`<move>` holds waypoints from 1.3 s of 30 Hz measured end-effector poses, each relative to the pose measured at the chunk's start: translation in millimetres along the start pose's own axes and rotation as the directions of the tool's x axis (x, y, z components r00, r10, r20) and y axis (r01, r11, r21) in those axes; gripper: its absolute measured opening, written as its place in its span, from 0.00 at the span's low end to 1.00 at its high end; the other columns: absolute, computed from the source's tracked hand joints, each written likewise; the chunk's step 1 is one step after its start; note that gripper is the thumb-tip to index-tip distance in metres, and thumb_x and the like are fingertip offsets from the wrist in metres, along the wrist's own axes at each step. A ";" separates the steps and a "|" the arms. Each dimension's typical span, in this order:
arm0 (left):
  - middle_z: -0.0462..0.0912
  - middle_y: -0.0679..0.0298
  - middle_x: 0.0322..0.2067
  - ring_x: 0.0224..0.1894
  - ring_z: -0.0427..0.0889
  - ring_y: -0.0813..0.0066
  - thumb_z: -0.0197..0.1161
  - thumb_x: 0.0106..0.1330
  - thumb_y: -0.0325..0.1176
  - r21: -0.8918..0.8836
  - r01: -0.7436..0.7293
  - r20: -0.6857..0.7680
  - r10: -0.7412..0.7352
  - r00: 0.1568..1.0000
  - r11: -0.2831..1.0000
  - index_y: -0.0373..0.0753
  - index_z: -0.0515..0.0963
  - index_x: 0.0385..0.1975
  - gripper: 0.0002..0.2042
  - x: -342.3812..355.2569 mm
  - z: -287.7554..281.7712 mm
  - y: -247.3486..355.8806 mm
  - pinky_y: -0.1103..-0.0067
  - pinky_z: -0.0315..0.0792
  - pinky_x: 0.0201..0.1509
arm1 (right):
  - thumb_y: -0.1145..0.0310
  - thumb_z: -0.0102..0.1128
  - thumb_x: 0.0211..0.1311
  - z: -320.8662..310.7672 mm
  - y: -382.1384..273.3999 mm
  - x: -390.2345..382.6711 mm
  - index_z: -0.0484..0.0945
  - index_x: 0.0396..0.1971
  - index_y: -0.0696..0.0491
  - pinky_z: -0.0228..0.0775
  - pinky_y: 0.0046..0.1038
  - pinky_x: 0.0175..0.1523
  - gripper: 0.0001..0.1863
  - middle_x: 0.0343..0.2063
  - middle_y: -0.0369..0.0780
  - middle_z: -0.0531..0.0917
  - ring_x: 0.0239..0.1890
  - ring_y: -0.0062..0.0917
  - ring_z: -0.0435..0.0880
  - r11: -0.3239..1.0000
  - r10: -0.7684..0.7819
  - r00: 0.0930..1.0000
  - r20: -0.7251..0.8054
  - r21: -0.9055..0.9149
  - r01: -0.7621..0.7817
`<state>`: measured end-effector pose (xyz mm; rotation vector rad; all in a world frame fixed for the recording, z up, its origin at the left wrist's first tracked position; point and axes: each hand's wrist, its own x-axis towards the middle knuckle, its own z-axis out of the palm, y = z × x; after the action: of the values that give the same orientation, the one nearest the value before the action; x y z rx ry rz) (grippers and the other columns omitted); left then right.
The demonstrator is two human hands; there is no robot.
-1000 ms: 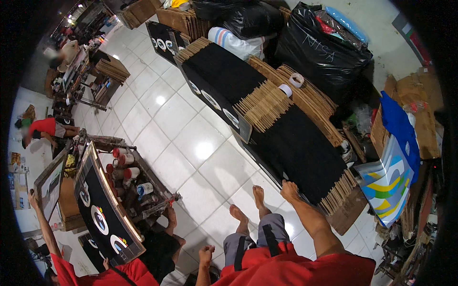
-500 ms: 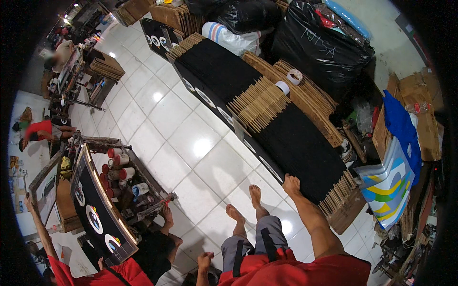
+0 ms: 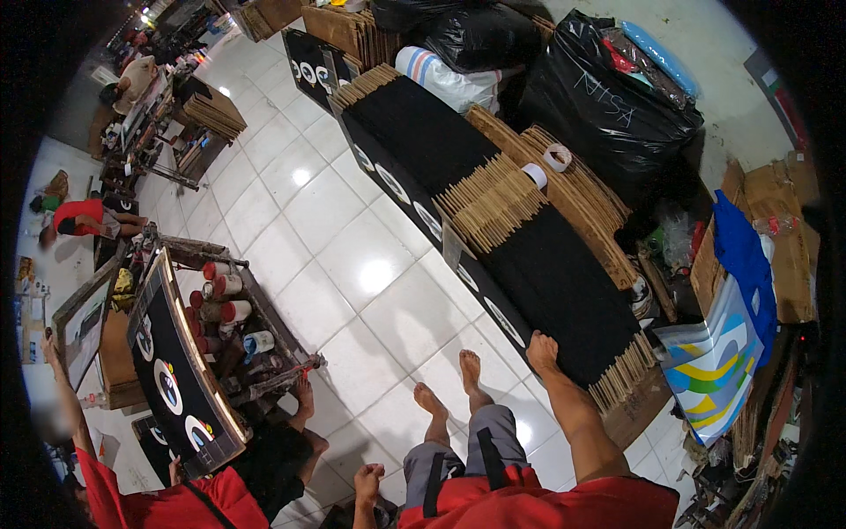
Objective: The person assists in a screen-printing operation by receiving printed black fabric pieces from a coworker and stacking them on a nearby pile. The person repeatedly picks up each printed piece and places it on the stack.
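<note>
My right hand [image 3: 541, 349] lies flat, fingers apart, on the near end of a long row of black flat cartons [image 3: 529, 273] that stand on edge on the floor, their brown cardboard edges showing. It holds nothing. My left hand [image 3: 366, 480] hangs low beside my grey trousers with nothing in it, near a seated person in black [image 3: 273, 458]. My bare feet [image 3: 449, 388] stand on the white tiles just left of the row.
Two tape rolls [image 3: 546, 166] sit on brown cardboard stacks behind the row. Black rubbish bags [image 3: 608, 97] stand beyond. A person in red [image 3: 176, 507] holds a black printed board [image 3: 176, 388] at lower left, beside a rack of cans [image 3: 225, 304]. A colourful bag [image 3: 714, 370] lies at right.
Almost nothing differs. My right hand stays on the near end of the carton row and my feet keep their place; only the view has shifted slightly.
</note>
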<state>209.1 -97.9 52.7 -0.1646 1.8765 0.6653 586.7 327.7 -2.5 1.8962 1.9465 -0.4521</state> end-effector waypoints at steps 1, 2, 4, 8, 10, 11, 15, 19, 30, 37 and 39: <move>0.80 0.64 0.25 0.28 0.77 0.79 0.62 0.58 0.30 0.009 -0.017 0.010 0.016 1.000 1.000 0.33 0.76 0.31 0.07 0.7 -0.4 0.3 0.82 0.68 0.32 | 0.75 0.54 0.50 -0.4 0.0 0.1 0.76 0.37 0.62 0.72 0.38 0.46 0.12 0.32 0.51 0.82 0.37 0.41 0.82 1.000 0.010 1.000 -0.006 -0.002 -0.010; 0.80 0.66 0.24 0.26 0.76 0.81 0.62 0.58 0.32 0.014 -0.032 0.020 0.032 0.999 0.999 0.37 0.77 0.30 0.06 1.0 -0.5 -0.3 0.84 0.66 0.28 | 0.75 0.54 0.50 -1.5 0.0 -0.6 0.76 0.36 0.61 0.73 0.39 0.44 0.12 0.30 0.51 0.82 0.36 0.41 0.82 1.000 -0.005 1.000 -0.030 -0.017 0.004; 0.80 0.68 0.24 0.26 0.77 0.83 0.63 0.58 0.34 0.039 -0.044 0.033 0.043 0.999 0.998 0.40 0.77 0.30 0.06 0.1 0.0 -2.2 0.85 0.65 0.25 | 0.76 0.52 0.50 -7.3 -1.1 -4.1 0.76 0.35 0.60 0.74 0.39 0.40 0.11 0.28 0.50 0.82 0.34 0.41 0.82 0.998 -0.035 0.994 -0.106 -0.063 0.028; 0.79 0.63 0.24 0.26 0.77 0.77 0.64 0.56 0.28 0.035 0.011 -0.011 -0.010 1.000 0.999 0.31 0.76 0.32 0.08 -7.9 5.1 -2.9 0.82 0.71 0.33 | 0.72 0.56 0.51 -37.7 -6.8 -16.6 0.74 0.37 0.59 0.73 0.39 0.41 0.12 0.31 0.48 0.81 0.35 0.42 0.82 0.998 -0.055 0.987 -0.154 0.031 0.060; 0.79 0.63 0.24 0.25 0.77 0.77 0.64 0.56 0.28 0.003 0.044 -0.009 -0.044 0.999 0.999 0.31 0.76 0.32 0.08 -12.5 7.1 0.5 0.83 0.71 0.32 | 0.69 0.58 0.52 -55.2 -12.9 -28.5 0.73 0.38 0.58 0.72 0.39 0.42 0.14 0.33 0.48 0.81 0.36 0.42 0.81 0.992 -0.078 0.962 -0.263 0.078 0.102; 0.79 0.63 0.23 0.25 0.77 0.77 0.64 0.56 0.28 -0.018 0.026 0.011 -0.026 1.000 1.000 0.31 0.76 0.32 0.08 -13.8 7.5 2.7 0.83 0.71 0.31 | 0.65 0.59 0.52 -63.1 -17.3 -32.7 0.73 0.38 0.58 0.72 0.40 0.43 0.15 0.34 0.47 0.80 0.37 0.41 0.81 0.994 -0.067 0.968 -0.243 0.069 0.086; 0.79 0.63 0.23 0.24 0.75 0.78 0.63 0.56 0.29 -0.092 0.003 0.054 0.002 0.999 0.996 0.32 0.76 0.31 0.08 -8.2 -0.1 10.6 0.83 0.68 0.28 | 0.65 0.57 0.52 -73.9 -40.3 -59.2 0.73 0.39 0.57 0.72 0.41 0.43 0.16 0.34 0.48 0.80 0.37 0.41 0.81 0.995 -0.076 0.973 -0.217 0.045 0.088; 0.79 0.65 0.22 0.23 0.75 0.80 0.63 0.57 0.31 -0.128 -0.013 0.080 0.023 0.996 0.992 0.34 0.77 0.32 0.08 13.8 -20.7 10.2 0.84 0.65 0.25 | 0.64 0.58 0.48 -56.7 -76.2 -91.4 0.76 0.36 0.56 0.72 0.41 0.47 0.16 0.36 0.50 0.81 0.40 0.43 0.81 0.996 -0.045 0.999 -0.019 0.073 0.046; 0.80 0.66 0.22 0.21 0.77 0.77 0.65 0.56 0.37 -0.111 0.089 0.061 -0.083 0.995 0.990 0.39 0.77 0.30 0.09 85.0 -88.4 -28.2 0.78 0.67 0.26 | 0.56 0.54 0.48 45.6 -111.2 -156.5 0.83 0.26 0.55 0.74 0.39 0.43 0.17 0.34 0.49 0.82 0.38 0.43 0.81 0.932 -0.332 0.911 0.245 -0.062 0.356; 0.81 0.61 0.27 0.23 0.77 0.75 0.59 0.63 0.37 0.058 0.121 0.126 -0.128 0.984 0.991 0.37 0.79 0.38 0.10 157.8 -98.5 -61.2 0.79 0.69 0.23 | 0.52 0.53 0.53 65.5 -85.5 -132.0 0.83 0.21 0.51 0.73 0.36 0.38 0.19 0.24 0.43 0.83 0.29 0.34 0.83 0.977 -0.214 0.942 0.258 0.063 0.204; 0.82 0.59 0.32 0.26 0.79 0.73 0.57 0.64 0.39 -0.003 0.080 0.149 -0.079 0.986 0.997 0.40 0.79 0.43 0.12 173.4 -96.1 -62.8 0.79 0.70 0.25 | 0.49 0.51 0.55 64.2 -86.0 -117.6 0.83 0.23 0.50 0.72 0.37 0.40 0.20 0.26 0.42 0.84 0.32 0.34 0.83 0.893 -0.412 0.867 0.280 -0.067 0.445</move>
<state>86.4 -166.4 -100.7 -0.1895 1.7151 0.6147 505.6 190.8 -4.8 1.2414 2.1520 -0.6453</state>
